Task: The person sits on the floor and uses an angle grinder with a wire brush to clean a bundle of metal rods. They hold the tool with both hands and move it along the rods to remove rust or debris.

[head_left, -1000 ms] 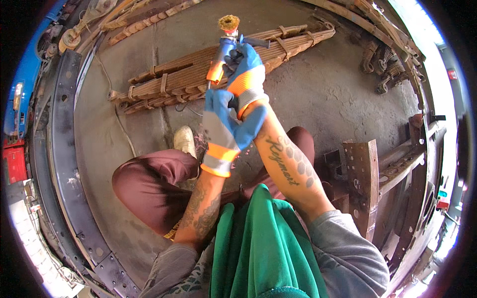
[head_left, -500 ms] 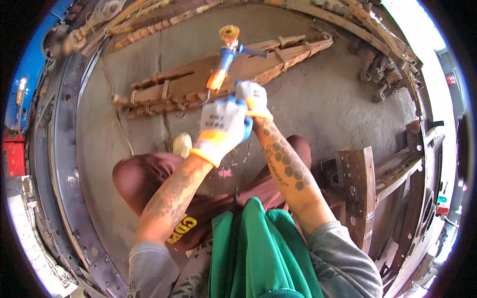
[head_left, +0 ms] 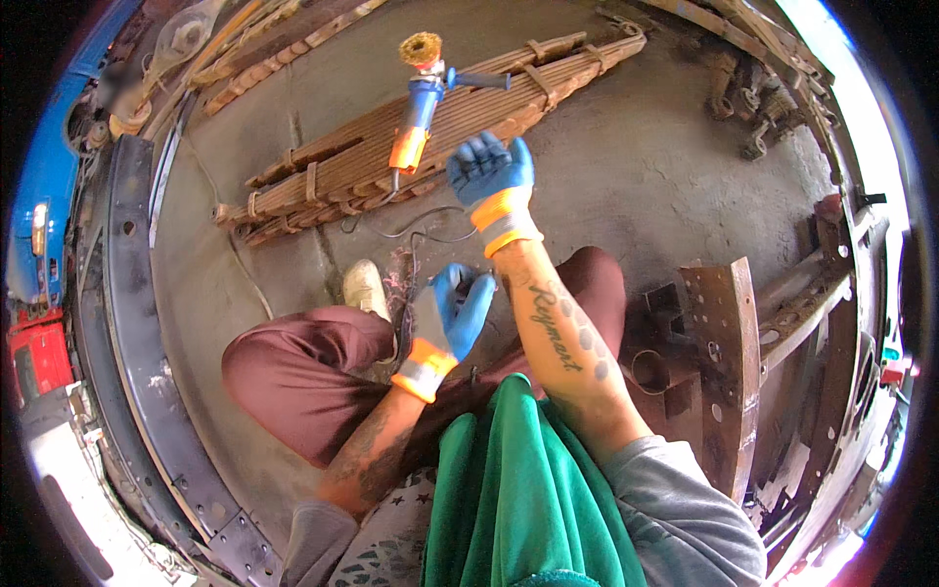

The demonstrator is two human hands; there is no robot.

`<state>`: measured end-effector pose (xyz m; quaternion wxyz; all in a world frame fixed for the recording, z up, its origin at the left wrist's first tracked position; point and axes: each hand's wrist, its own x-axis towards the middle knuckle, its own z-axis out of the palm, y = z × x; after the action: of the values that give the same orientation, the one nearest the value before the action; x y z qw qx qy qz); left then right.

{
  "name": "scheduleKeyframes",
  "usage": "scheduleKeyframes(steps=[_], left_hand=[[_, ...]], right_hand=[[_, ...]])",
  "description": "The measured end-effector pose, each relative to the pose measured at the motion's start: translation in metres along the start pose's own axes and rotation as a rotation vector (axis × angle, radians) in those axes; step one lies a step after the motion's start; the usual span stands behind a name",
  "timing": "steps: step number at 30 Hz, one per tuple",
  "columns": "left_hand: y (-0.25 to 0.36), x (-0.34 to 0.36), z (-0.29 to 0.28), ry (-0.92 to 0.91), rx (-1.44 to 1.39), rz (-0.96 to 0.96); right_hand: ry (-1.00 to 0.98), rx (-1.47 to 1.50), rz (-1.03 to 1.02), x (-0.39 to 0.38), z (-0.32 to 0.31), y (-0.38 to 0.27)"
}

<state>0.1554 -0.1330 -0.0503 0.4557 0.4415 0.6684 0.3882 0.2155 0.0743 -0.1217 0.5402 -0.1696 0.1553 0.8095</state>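
Both my hands wear grey-and-blue work gloves with orange cuffs. My right hand (head_left: 492, 178) is raised, its blue palm side showing, the fingers curled in and nothing visible in them. Lower and to the left, my left hand (head_left: 450, 311) hovers between my knees, thumb and forefinger apart, holding nothing that I can see. Beyond them an angle grinder (head_left: 419, 112) with a blue-and-orange body, side handle and round wire brush (head_left: 421, 47) lies on a rusty stack of leaf springs (head_left: 455, 127). Neither hand touches the grinder.
The grinder's cord (head_left: 430, 237) runs over the concrete floor toward my shoe (head_left: 365, 287). A dark steel beam (head_left: 147, 323) stands at the left. Rusty brackets (head_left: 726, 362) are close on the right; metal shackles (head_left: 758, 103) lie at the far right.
My hands were together in front of the grinder and are now apart. The left came down toward my lap; the right rose slightly and turned its palm side into view.
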Motion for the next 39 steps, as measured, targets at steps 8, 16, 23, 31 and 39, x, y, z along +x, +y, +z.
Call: scheduleKeyframes(steps=[8,16,23,31,39], left_hand=[[-0.014,0.008,0.023,0.205,-0.160,0.159],[-0.030,0.015,-0.040,-0.318,0.573,0.558],[-0.028,0.247,-0.086,0.460,0.856,-0.039],[-0.055,0.298,-0.095,0.266,0.826,-0.126],[-0.008,0.137,-0.070,-0.015,0.269,-0.046]], right_hand=[[-0.015,0.057,0.033,-0.042,0.048,0.024],[-0.107,-0.063,-0.022,-0.060,0.082,0.014],[-0.172,-0.975,-0.352,-0.031,0.001,-0.034],[0.020,-1.356,-0.309,-0.041,-0.051,-0.026],[-0.148,-0.429,0.318,-0.010,-0.048,0.038]])
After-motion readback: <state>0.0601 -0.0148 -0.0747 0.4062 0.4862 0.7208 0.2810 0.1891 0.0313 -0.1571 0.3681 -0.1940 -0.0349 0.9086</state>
